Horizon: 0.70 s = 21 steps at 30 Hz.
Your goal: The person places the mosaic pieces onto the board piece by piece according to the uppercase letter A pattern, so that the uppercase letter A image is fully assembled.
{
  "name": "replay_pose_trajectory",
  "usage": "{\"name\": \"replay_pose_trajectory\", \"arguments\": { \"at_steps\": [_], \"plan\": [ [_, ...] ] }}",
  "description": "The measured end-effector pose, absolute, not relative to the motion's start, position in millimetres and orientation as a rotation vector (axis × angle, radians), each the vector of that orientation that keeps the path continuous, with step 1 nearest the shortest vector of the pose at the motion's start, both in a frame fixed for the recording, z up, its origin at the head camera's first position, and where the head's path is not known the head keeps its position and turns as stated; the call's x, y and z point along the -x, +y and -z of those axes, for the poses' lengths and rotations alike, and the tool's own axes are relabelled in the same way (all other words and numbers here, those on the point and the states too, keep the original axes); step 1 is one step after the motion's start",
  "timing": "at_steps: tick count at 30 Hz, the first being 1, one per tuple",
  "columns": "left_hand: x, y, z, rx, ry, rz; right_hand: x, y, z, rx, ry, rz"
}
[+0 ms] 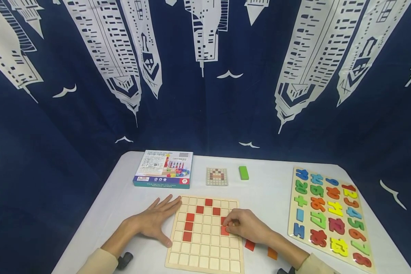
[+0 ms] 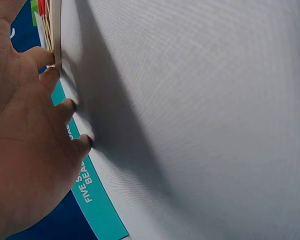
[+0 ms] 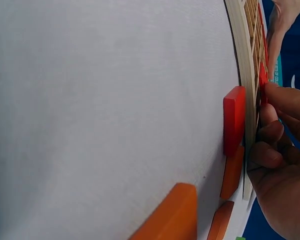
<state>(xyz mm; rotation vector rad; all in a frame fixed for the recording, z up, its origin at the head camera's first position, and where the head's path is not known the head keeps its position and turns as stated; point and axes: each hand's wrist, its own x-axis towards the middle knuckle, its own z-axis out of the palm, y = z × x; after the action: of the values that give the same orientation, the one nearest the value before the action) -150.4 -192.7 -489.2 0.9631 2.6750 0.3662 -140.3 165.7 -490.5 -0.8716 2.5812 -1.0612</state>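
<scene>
The wooden grid board (image 1: 205, 249) lies on the table with red square tiles in several cells, such as a tile (image 1: 208, 202) in the top row. My left hand (image 1: 154, 220) is spread at the board's left edge, thumb and fingertips touching it; the left wrist view shows its palm (image 2: 30, 140). At the board's right side my right hand (image 1: 250, 226) pinches a red tile (image 1: 224, 230) with thumb and forefinger, low over a cell. The right wrist view shows that hand (image 3: 285, 145) with the red tile (image 3: 263, 82) at its fingertips.
A loose red tile (image 1: 249, 245) and an orange tile (image 1: 272, 253) lie right of the board. Behind it are a boxed set (image 1: 163, 169), a pattern card (image 1: 217, 177) and a green block (image 1: 244, 172). A number puzzle (image 1: 328, 213) lies at the right.
</scene>
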Motion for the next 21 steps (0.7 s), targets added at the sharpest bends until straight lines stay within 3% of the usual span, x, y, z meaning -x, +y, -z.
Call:
{"name": "replay_pose_trajectory", "arguments": {
  "at_steps": [21],
  "plan": [
    [151, -192, 491, -0.950, 2.678, -0.350, 144, 179, 481, 0.815, 2.601, 1.050]
  ]
}}
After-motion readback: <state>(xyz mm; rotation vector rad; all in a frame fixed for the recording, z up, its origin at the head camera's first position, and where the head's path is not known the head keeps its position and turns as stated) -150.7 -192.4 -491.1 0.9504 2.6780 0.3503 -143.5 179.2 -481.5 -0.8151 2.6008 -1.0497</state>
